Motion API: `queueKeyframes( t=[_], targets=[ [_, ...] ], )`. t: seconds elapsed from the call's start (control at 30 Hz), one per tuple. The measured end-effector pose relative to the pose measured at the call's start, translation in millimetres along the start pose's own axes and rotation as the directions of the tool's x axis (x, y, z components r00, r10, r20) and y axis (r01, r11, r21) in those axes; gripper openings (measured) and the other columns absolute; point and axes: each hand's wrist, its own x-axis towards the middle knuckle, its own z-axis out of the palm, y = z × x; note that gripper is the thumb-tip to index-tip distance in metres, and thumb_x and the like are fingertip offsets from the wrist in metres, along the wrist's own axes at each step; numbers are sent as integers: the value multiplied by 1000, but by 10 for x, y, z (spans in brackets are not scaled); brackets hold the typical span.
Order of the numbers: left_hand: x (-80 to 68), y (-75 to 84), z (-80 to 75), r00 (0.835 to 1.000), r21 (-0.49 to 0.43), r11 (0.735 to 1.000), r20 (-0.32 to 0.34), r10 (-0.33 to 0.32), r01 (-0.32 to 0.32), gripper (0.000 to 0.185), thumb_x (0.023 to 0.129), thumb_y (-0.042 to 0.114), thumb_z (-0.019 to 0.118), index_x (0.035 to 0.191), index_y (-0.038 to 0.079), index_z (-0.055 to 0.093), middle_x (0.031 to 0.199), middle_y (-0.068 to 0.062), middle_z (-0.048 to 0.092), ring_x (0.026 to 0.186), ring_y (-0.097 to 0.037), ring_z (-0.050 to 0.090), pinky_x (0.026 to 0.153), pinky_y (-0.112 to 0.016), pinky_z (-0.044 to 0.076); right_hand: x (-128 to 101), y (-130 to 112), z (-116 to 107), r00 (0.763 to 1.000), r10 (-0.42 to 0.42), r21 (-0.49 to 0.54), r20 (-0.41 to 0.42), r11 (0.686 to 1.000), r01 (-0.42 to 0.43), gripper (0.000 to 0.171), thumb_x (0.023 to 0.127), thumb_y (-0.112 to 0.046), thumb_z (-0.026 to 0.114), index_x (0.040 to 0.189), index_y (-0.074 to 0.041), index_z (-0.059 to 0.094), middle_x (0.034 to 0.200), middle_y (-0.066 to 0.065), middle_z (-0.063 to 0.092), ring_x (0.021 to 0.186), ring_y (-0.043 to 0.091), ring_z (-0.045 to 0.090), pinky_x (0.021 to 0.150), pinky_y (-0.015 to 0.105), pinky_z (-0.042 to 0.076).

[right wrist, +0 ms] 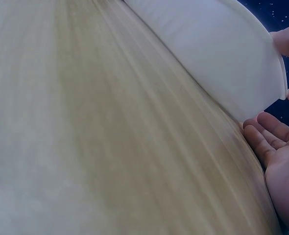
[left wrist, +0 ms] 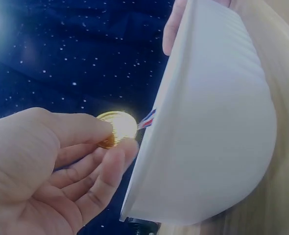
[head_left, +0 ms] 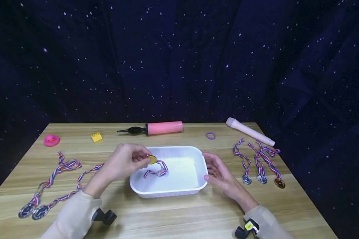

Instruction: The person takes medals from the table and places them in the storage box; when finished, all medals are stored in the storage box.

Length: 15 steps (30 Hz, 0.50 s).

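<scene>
My left hand (head_left: 121,163) pinches a gold medal (head_left: 152,159) between thumb and fingertips over the left side of a white plastic basin (head_left: 170,192). The medal's red, white and blue ribbon (head_left: 163,169) trails down into the basin. In the left wrist view, the shiny medal (left wrist: 119,128) sits at the fingertips, close to the basin's rim (left wrist: 156,110). At the basin's right end, my right hand (head_left: 222,174) holds its side, thumb at the rim. The right wrist view catches this hand's fingers (right wrist: 269,137) beside the basin's outer wall (right wrist: 213,54).
Silver medals (head_left: 40,212) with ribbons lie at the left; silver medals (head_left: 246,179) and a bronze medal (head_left: 279,183) lie at the right. Along the back are a pink rubber duck (head_left: 51,140), yellow block (head_left: 96,137), pink hand pump (head_left: 164,128), purple ring (head_left: 210,135) and pale pink toy microphone (head_left: 251,132).
</scene>
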Motion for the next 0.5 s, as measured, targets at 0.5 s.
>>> queueKeyframes(
  t=[0.5],
  targets=[
    [-111, -53, 154, 990, 236, 966, 112, 85, -110, 16, 88, 15, 93, 91, 28, 86, 77, 27, 74, 63, 0, 54, 58, -23, 46, 6, -6, 8, 999, -33, 15, 17, 999, 33, 73, 103, 2, 66, 167, 3, 32, 160, 34, 47, 141, 49, 54, 119, 31, 52]
  ],
)
